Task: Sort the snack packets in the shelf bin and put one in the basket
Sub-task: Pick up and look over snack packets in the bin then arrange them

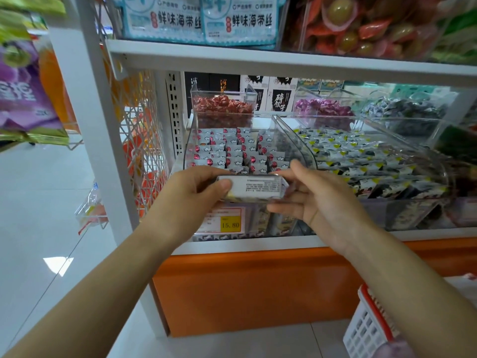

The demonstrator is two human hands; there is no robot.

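The left hand point(191, 195) pinches one end of a white snack packet point(254, 188), thumb on top, while the right hand point(313, 200) steadies the other end with fingers loosely spread. The packet is held level just in front of the clear shelf bin point(291, 140) of stacked packets, above its yellow price tag point(229, 224). The white basket point(366, 324) sits low, well below and right of that bin.

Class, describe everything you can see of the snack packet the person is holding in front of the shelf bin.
The snack packet is a small, oblong, silvery-white pack, seemingly glossy plastic film, with blocks of tiny dark print too blurred to read. It lies level, long side across the view, printed face up. The left hand pinches its left end, thumb on top; the right hand meets its right end, fingers spread. It sits just before the clear bin of similar packets.
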